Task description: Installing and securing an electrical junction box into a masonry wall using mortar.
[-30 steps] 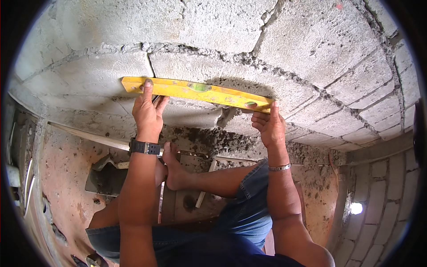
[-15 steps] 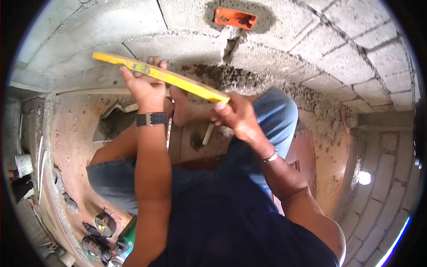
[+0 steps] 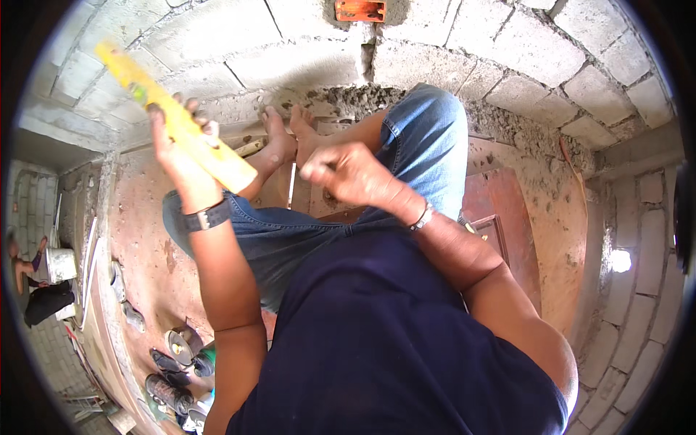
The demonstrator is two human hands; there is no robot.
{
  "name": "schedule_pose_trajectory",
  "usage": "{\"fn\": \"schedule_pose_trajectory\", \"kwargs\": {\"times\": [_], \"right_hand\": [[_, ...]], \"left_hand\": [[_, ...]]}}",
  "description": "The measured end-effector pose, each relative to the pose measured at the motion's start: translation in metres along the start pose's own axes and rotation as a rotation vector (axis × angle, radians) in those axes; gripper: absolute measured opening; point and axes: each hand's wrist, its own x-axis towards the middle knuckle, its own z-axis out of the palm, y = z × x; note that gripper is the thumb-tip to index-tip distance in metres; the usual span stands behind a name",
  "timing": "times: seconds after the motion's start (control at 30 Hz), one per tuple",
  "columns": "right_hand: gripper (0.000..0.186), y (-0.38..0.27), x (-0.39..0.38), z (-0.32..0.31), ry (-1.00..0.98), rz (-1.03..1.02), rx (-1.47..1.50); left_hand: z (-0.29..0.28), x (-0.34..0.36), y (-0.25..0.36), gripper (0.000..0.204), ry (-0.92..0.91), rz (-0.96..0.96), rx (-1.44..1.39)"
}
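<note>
My left hand (image 3: 174,156) is closed round a yellow spirit level (image 3: 192,130), holding it aslant with its far end toward the wall at the upper left. A green vial shows near that end, and the level is smeared by motion. My right hand (image 3: 349,174) hovers in front of my lap, apart from the level. Its fingers are curled in, with nothing seen in them. An orange electrical box (image 3: 360,10) is set in the block wall (image 3: 312,69) beyond, with grey mortar round it.
My bare feet (image 3: 279,141) rest near the wall's base, where loose mortar (image 3: 355,101) lies. A reddish-brown panel (image 3: 500,225) is at my right. Shoes (image 3: 168,391) and a round tin (image 3: 181,344) stand at lower left. Further left, another person (image 3: 47,301) is near a white bucket (image 3: 61,264).
My right hand has let go of the level's near end. My left hand has swung the level left and turned it steeper. The view has shifted, so the orange box sits higher.
</note>
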Motion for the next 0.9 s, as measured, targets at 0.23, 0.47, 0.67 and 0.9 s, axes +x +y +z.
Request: {"fn": "schedule_pose_trajectory", "kwargs": {"times": [0.23, 0.47, 0.67, 0.9], "right_hand": [[0.048, 0.033, 0.071, -0.101, 0.308, 0.233, -0.390], [0.053, 0.075, 0.163, -0.161, 0.311, 0.388, -0.191], [0.050, 0.107, 0.208, -0.181, 0.271, 0.410, 0.099], [0.040, 0.118, 0.228, -0.181, 0.228, 0.473, 0.093]], "left_hand": [[-0.049, 0.029, 0.026, 0.055, 0.113, 0.053, 0.071], [-0.067, 0.055, -0.002, 0.048, 0.231, -0.010, 0.083], [-0.074, 0.061, -0.017, 0.041, 0.263, -0.045, 0.084], [-0.088, 0.065, -0.023, 0.050, 0.092, -0.078, -0.067]]}}
